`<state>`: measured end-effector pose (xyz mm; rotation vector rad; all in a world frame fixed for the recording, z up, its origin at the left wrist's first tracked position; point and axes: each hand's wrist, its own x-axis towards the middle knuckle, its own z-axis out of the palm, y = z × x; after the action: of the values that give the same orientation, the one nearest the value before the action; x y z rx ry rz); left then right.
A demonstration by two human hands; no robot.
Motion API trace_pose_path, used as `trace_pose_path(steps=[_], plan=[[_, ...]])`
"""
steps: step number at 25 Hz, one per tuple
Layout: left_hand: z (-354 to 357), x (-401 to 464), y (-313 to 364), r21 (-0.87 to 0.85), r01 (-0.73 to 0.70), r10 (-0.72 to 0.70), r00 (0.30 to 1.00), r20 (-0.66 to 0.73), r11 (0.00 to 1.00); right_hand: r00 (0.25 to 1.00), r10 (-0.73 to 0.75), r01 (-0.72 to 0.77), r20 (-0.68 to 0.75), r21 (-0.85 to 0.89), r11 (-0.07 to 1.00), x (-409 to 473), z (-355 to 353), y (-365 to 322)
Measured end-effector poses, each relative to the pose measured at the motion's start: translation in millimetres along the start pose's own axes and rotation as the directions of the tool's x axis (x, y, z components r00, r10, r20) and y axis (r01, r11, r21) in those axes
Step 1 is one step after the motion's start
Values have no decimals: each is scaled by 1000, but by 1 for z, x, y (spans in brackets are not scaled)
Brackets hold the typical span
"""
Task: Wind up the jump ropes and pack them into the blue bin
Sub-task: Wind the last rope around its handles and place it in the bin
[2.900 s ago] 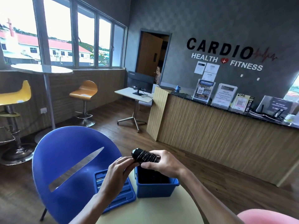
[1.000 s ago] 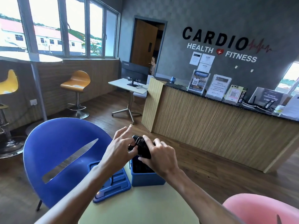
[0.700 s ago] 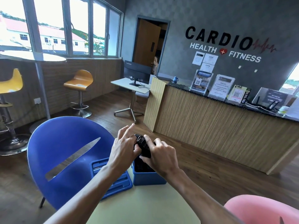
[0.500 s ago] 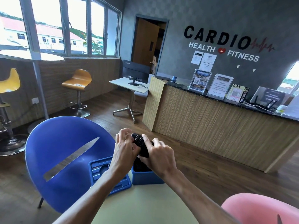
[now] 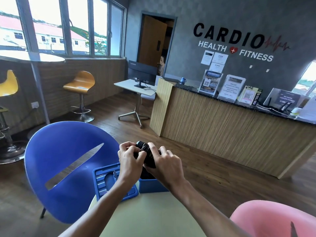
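A black jump rope bundle, cord coiled round its handles, is held in the air just above the blue bin. My right hand grips the bundle from the right and below. My left hand has its fingers curled over the bundle's left side, pinching the cord. The bin stands at the far edge of the pale table; its dark inside is mostly hidden behind my hands. The bin's blue lid lies flat to the left of it.
A blue chair stands just beyond the table on the left, a pink chair at the near right. A wooden reception counter runs across the right. Bar stools and a high table stand by the windows.
My left hand's fingers, spread over the bundle a second ago, have curled down onto its left side. The bundle stays above the bin in my right hand.
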<state>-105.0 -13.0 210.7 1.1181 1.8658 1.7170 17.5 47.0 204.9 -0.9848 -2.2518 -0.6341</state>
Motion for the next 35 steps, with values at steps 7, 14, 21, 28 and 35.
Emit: trace_pose_path(steps=[7,14,21,28,35], plan=[[-9,-3,0,-146,120,-98,984,149,982,998,20,-18,61,-32,999,3,3,5],[-7,-5,-10,-172,300,-264,942,206,938,998,-42,46,45,-71,996,-9,12,6],[-8,-13,1,-317,500,-427,862,274,806,994,-109,110,15,-155,982,-20,19,11],[-9,-20,7,-361,559,-453,824,341,746,996,-85,92,41,-190,978,-23,24,9],[3,-19,13,-430,652,-554,758,345,624,994,-93,101,49,-187,977,-29,32,12]])
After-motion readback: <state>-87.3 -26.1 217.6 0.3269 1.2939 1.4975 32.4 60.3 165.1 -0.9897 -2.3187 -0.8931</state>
